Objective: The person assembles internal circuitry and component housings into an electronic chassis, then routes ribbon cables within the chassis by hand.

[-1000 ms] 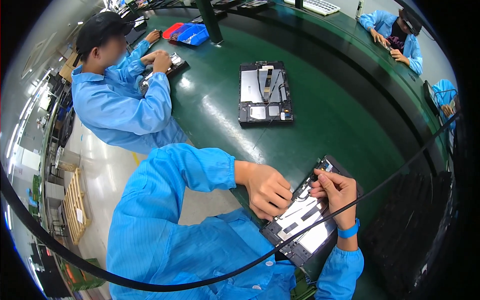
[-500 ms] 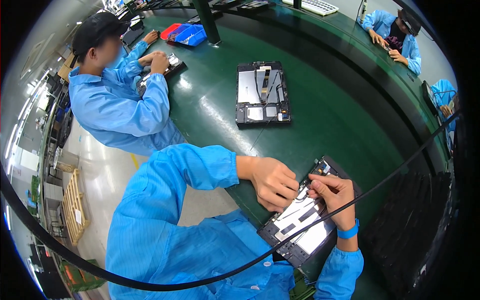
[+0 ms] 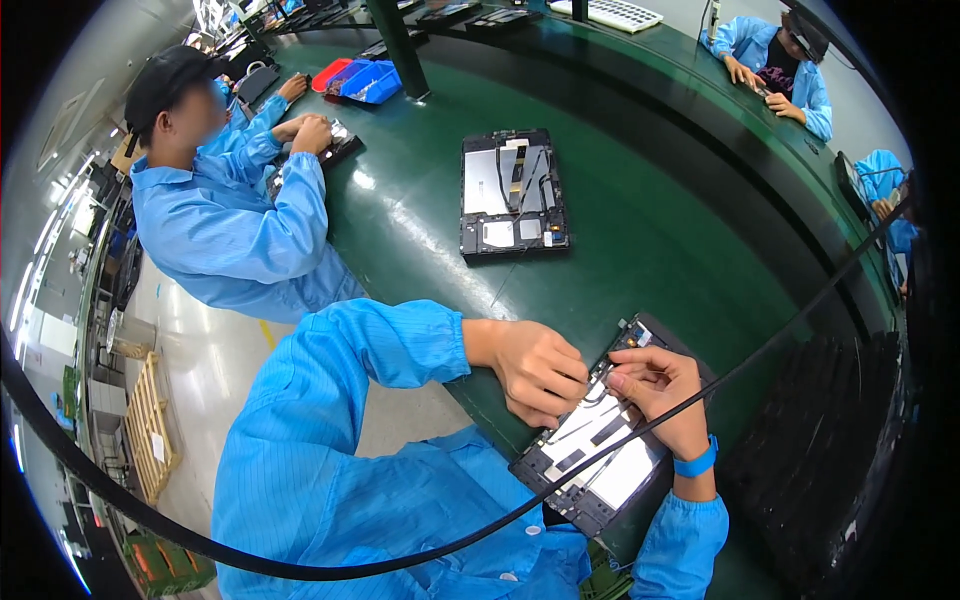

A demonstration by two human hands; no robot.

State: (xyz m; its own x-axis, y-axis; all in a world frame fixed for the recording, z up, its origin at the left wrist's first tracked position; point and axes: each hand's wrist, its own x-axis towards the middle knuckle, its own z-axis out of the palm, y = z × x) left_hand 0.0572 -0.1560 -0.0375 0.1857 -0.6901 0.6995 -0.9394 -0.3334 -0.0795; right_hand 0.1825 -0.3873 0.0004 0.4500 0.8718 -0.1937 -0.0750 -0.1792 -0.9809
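Observation:
An opened tablet (image 3: 575, 462), with bright metal plates and dark ribbon cables inside, lies slanted on the green table in front of me. Over its far left edge my left hand (image 3: 545, 375) is closed, fingers curled; whatever is in its fingertips is hidden. My right hand (image 3: 662, 392), with a blue band (image 3: 697, 460) round the wrist, pinches thumb and forefinger low over the tablet's upper part, close to the left fingertips. What that pinch holds is too small to name.
Another opened tablet (image 3: 513, 195) lies farther back. Blue bins (image 3: 370, 82) and a red bin (image 3: 330, 74) stand by a green post (image 3: 398, 50). A co-worker (image 3: 225, 200) works on my left, others far right. A black cable (image 3: 790, 330) crosses the view.
My right thumb and fingers have shifted slightly over the tablet, and the thumb sits a little lower. My left hand stays curled at the edge. The whole view has shifted slightly.

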